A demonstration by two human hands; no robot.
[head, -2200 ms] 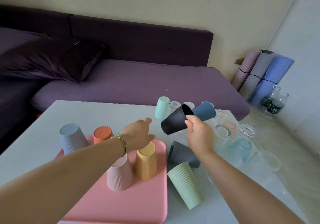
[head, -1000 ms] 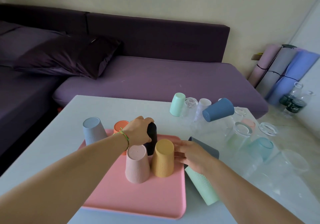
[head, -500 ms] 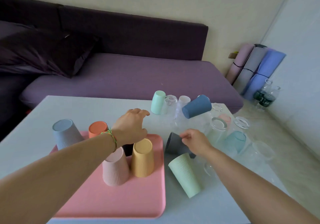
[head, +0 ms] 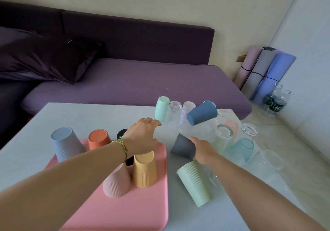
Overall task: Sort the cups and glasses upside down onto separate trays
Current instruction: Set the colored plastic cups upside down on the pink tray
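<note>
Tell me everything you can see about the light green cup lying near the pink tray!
The light green cup is a tall, tapered, matte cup that looks like plastic, with a band of fine vertical ribs on its side. It lies tipped over on the white table, just right of the pink tray, its closed base toward the camera. Neither hand holds it; the right hand grips a dark grey cup just behind it.

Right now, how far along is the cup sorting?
Done: five cups upside down on the pink tray, including the black cup. In hand: right hand on the dark grey cup; left hand empty. Left: green cup, blue cup, all glasses.
</note>
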